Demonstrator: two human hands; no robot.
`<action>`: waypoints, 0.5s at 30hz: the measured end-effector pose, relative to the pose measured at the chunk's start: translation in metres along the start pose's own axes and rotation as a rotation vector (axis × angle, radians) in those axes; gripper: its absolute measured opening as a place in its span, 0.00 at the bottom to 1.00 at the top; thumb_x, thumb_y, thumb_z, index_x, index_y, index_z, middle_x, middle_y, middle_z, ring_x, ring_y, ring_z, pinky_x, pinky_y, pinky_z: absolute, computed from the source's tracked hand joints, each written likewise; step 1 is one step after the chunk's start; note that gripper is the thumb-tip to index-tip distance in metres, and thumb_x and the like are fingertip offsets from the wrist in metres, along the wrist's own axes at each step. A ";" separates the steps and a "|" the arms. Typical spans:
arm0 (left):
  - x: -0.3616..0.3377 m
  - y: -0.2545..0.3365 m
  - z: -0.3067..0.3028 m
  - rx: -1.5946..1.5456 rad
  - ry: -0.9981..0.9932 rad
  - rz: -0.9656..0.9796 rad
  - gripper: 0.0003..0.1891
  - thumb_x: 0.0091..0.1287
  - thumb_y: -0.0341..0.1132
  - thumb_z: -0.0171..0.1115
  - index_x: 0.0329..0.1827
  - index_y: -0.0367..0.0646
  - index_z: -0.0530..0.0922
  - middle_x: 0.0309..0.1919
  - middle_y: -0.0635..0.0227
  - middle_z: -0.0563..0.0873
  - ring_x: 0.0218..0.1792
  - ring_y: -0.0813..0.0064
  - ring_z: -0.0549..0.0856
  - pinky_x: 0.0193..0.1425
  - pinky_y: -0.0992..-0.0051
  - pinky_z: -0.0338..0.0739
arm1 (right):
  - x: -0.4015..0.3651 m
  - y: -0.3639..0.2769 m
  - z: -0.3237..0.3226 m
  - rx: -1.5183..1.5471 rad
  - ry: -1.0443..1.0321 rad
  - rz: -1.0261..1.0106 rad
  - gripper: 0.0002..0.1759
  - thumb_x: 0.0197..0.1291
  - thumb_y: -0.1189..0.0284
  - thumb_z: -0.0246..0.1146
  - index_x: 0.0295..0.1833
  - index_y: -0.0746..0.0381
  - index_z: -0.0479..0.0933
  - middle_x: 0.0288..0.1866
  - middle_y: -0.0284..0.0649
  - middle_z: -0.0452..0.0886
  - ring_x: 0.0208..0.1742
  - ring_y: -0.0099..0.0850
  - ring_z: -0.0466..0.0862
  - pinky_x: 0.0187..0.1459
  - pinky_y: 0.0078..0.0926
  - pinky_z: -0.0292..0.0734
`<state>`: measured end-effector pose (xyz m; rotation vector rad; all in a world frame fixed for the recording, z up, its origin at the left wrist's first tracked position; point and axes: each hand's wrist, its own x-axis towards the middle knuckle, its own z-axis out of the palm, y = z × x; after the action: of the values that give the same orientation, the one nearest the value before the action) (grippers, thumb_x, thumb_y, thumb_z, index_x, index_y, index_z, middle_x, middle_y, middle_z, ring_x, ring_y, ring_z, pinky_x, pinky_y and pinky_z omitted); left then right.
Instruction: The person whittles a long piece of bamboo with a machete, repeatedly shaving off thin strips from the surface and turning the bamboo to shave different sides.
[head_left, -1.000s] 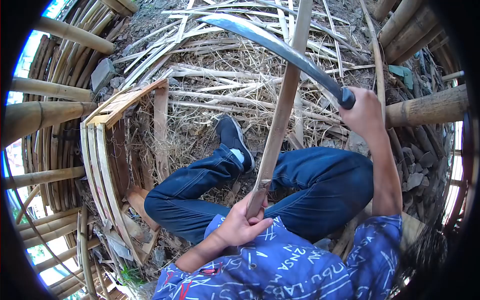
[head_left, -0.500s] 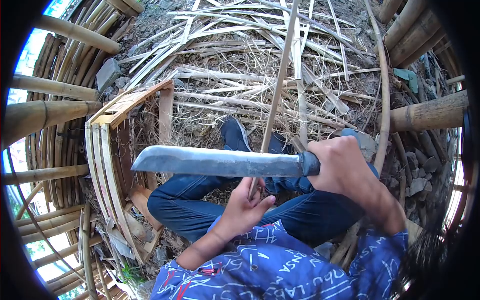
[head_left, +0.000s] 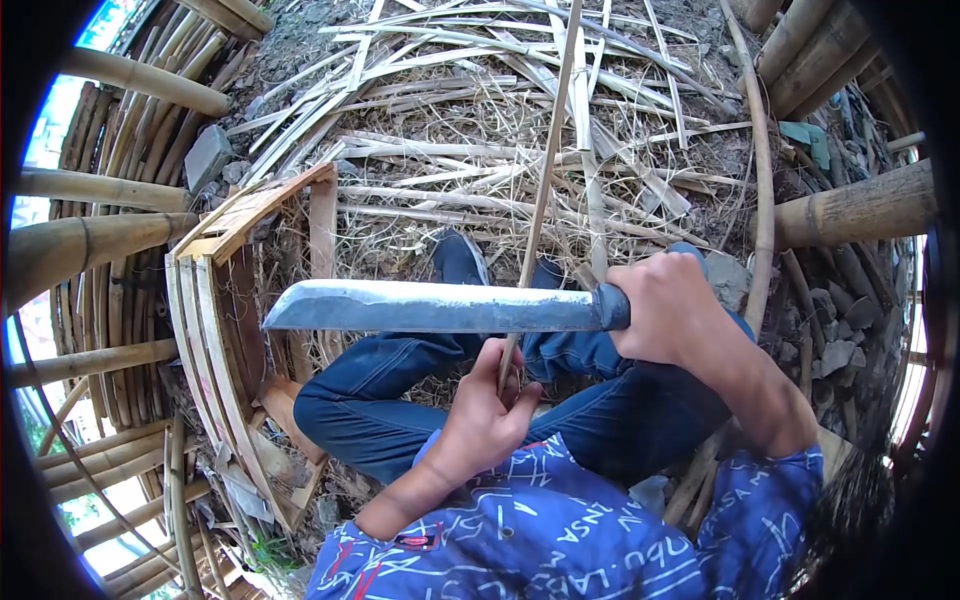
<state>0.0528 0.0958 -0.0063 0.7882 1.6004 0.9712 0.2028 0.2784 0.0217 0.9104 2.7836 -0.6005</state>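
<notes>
My right hand (head_left: 662,300) is wrapped round the dark handle of a machete (head_left: 430,306). Its broad grey blade points left, nearly level, across my lap, with the pale edge on the far side. Near its middle the blade crosses a long, thin bamboo strip (head_left: 548,170), which runs away from me toward the top of the view. My left hand (head_left: 490,405) grips the near end of that strip just below the blade, fingers curled round it. The strip's far end leaves the top of the view.
Split bamboo strips (head_left: 440,150) and fine shavings cover the ground ahead. A wooden crate (head_left: 205,300) stands at my left. Bamboo poles (head_left: 110,190) line the left, and a thick bamboo pole (head_left: 850,205) juts in at right, above broken stones (head_left: 835,335).
The machete and my right hand have shifted slightly away from me. My left hand has moved up a little, its fingers closer round the strip. The whole view has shifted slightly.
</notes>
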 end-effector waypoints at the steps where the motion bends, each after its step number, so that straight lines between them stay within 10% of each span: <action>1: 0.000 0.001 0.000 0.019 -0.003 -0.002 0.15 0.62 0.20 0.61 0.45 0.43 0.66 0.19 0.80 0.57 0.22 0.87 0.57 0.25 0.80 0.53 | 0.001 0.001 0.001 -0.001 0.001 -0.002 0.16 0.37 0.64 0.72 0.32 0.59 0.81 0.26 0.45 0.83 0.33 0.44 0.86 0.39 0.41 0.81; 15: -0.020 -0.003 0.001 0.037 -0.082 -0.051 0.15 0.61 0.22 0.63 0.45 0.40 0.67 0.19 0.79 0.60 0.21 0.87 0.58 0.24 0.80 0.54 | 0.018 0.047 -0.006 -0.051 0.226 0.265 0.12 0.42 0.67 0.67 0.35 0.57 0.84 0.30 0.47 0.84 0.37 0.46 0.86 0.43 0.42 0.82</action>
<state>0.0580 0.0770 -0.0007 0.7984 1.5638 0.8642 0.2158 0.3252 0.0071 1.3843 2.7804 -0.4058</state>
